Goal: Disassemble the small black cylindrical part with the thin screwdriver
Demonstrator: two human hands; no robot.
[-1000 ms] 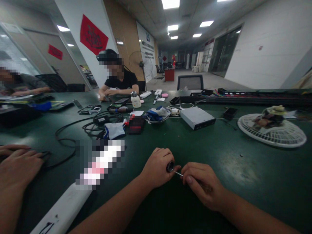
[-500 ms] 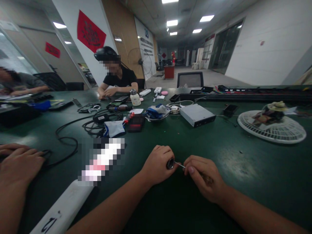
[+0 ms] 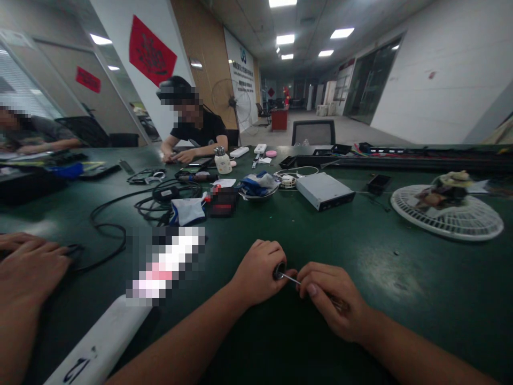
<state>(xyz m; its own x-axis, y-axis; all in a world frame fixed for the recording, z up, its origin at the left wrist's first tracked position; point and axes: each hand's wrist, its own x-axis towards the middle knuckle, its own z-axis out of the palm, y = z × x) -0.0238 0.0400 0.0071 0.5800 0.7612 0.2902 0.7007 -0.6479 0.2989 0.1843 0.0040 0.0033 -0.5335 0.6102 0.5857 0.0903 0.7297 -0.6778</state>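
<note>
In the middle of the head view, my left hand (image 3: 258,274) is closed around a small dark, round part with a shiny rim (image 3: 278,270); most of it is hidden in the fist. Just to the right, my right hand (image 3: 331,294) grips a screwdriver (image 3: 292,278) with a thin metal shaft. Its amber, see-through handle shows below the fingers. The shaft points left and its tip reaches the opening of the round part; how deep it goes I cannot tell. Both hands are low over the green table (image 3: 320,238).
A white fan grille (image 3: 444,214) with a motor lies at right. A grey metal drive box (image 3: 324,190), a bowl with gloves (image 3: 258,184), a glove (image 3: 188,209) and black cables (image 3: 108,230) are ahead. Another person's hand (image 3: 34,267) rests at left; a co-worker (image 3: 196,128) sits opposite.
My right hand has moved slightly left and down with the screwdriver, bringing it closer to my left hand. The left hand keeps its grip on the round part.
</note>
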